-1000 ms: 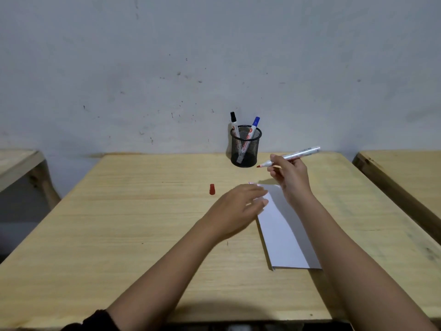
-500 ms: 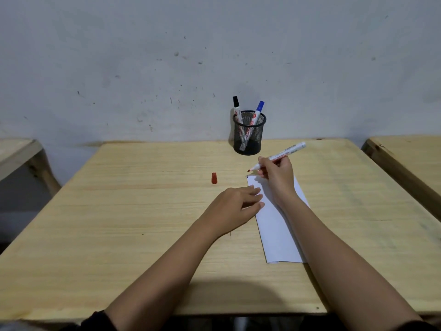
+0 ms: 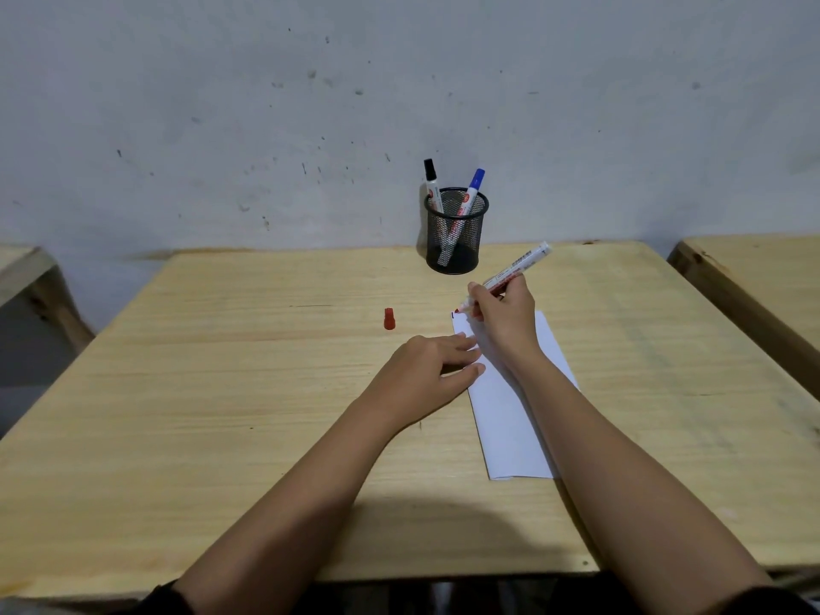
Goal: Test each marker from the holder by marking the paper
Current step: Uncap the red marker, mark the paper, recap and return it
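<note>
My right hand (image 3: 503,319) grips an uncapped red marker (image 3: 517,267), its tip touching the far left corner of the white paper (image 3: 506,419). My left hand (image 3: 426,370) lies flat with its fingertips pressing the paper's left edge. The marker's red cap (image 3: 389,318) lies on the table left of the paper. A black mesh holder (image 3: 455,233) stands at the table's far edge, with a black-capped marker (image 3: 431,182) and a blue-capped marker (image 3: 471,193) leaning inside.
The wooden table (image 3: 222,370) sits against a grey wall. Other wooden tables stand close at the right (image 3: 754,277) and the left (image 3: 22,268).
My right hand has lowered the red marker from above the table until its tip meets the paper's far corner. My left hand has settled onto the paper's edge.
</note>
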Demonstrator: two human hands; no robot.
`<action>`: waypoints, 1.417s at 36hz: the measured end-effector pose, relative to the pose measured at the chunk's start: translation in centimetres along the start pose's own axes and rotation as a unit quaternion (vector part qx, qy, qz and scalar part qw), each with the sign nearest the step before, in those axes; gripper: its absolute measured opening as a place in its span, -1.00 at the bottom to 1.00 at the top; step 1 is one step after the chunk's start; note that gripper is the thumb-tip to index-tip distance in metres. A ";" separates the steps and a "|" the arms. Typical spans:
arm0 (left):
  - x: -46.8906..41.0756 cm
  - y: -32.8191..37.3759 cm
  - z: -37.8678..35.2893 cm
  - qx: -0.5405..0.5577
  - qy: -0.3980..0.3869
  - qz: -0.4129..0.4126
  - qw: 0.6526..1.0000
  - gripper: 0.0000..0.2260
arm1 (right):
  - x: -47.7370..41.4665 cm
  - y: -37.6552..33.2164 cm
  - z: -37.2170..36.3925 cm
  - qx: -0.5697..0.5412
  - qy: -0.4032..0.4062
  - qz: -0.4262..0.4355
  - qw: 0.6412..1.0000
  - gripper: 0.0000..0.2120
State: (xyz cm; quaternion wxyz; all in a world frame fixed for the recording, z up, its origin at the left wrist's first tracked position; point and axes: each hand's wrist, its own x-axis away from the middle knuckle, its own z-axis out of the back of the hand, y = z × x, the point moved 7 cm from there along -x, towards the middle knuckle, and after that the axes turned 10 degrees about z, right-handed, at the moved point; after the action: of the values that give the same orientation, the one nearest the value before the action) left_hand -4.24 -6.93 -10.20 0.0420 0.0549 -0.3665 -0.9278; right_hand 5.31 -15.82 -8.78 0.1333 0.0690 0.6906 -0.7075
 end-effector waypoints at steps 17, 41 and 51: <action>0.0 0.1 0.1 -0.003 0.005 -0.003 1.000 -0.70 | -0.2 0.0 -0.2 0.048 -0.015 0.004 0.999 -0.89; -0.5 2.2 0.2 -0.044 0.014 -0.029 0.999 -0.72 | -0.7 1.0 1.8 -0.346 0.093 -0.064 0.932 -0.93; -0.9 0.1 6.0 -0.019 0.242 0.055 0.968 -0.68 | -1.0 1.3 2.5 -0.429 0.117 -0.084 0.892 -0.95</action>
State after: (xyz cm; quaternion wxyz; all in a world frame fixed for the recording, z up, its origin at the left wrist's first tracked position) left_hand -4.14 -2.85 -5.75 0.1818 0.2571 -0.3299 -0.8900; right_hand 6.83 -18.27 -9.62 0.0077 0.0293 0.9408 -0.3376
